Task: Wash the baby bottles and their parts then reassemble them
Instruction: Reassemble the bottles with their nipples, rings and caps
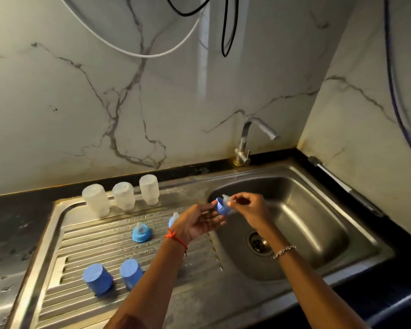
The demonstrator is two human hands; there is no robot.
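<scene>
Over the near-left edge of the basin [318, 205], at roughly one o'clock from the drainboard's middle, a blue collar [221, 207] was held in the fingertips of the left hand [199, 222], palm turned up; a clear teat [226, 199] was pinched between thumb and forefinger of the right hand [249, 207] and set against the collar, presumably so that it could be pulled through the ring; whether it was already seated could not be told. The work was kept above the basin, probably so that drips would fall toward the drain [259, 243]; no water was seen running from the tap [249, 136].

On the drainboard [86, 236] three clear bottles [124, 195] were stood mouth-down in a row at eleven o'clock, evidently to drain; a collar with its teat already fitted [141, 232] was set at the centre, and another [173, 219] at two o'clock, partly hidden by the left wrist; two blue caps [97, 279] were placed upside down at seven o'clock, again to shed water.

Washing was judged finished and reassembly begun; the bottles had not yet been rejoined with their tops.
</scene>
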